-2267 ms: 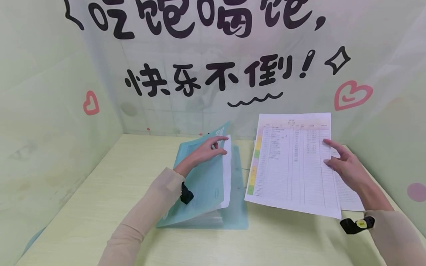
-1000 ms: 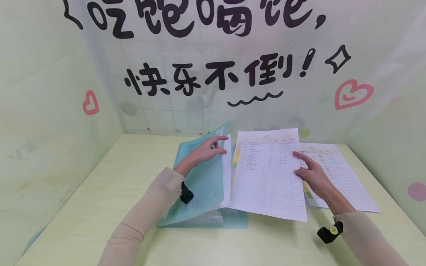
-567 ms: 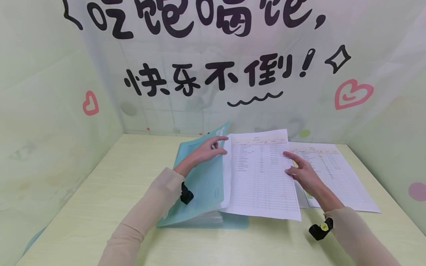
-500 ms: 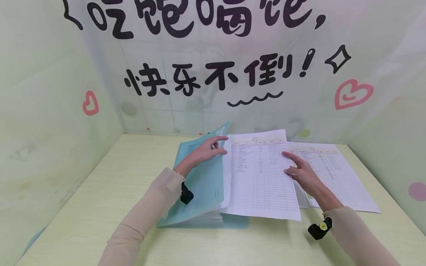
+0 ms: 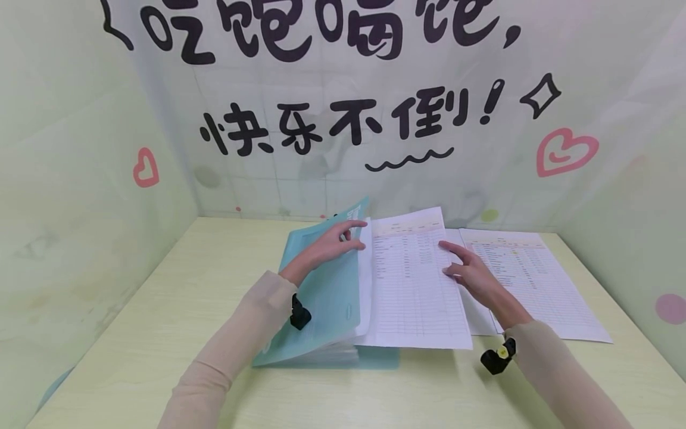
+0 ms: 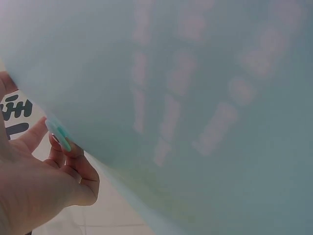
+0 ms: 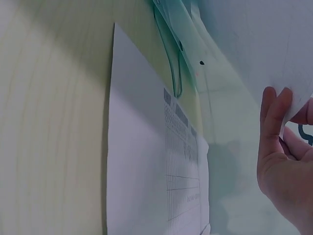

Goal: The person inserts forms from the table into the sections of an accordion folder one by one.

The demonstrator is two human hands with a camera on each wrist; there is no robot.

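A light blue folder [image 5: 321, 304] stands partly open on the table, its front cover raised and several clear and white leaves beneath. My left hand [image 5: 336, 241] pinches the cover's upper right edge between thumb and fingers; the left wrist view shows the translucent cover [image 6: 220, 186] spread beside that hand [image 6: 54, 181]. My right hand [image 5: 474, 277] pinches the right edge of a printed table sheet [image 5: 412, 304]. The sheet is raised at a slant, its left edge running in under the cover, where it is hidden. Seen from the right wrist, fingers and thumb meet on the paper [image 7: 239, 39].
More printed sheets [image 5: 546, 292] lie flat on the table at right, beyond the right hand. A printed fabric wall [image 5: 300, 190] rises behind the table [image 5: 177, 298]. Something blue [image 5: 53, 390] shows at the table's left edge.
The right hand has carried the printed sheet leftward, from above the right-hand papers to the folder, its left edge passing under the cover. The left hand and folder have stayed put.
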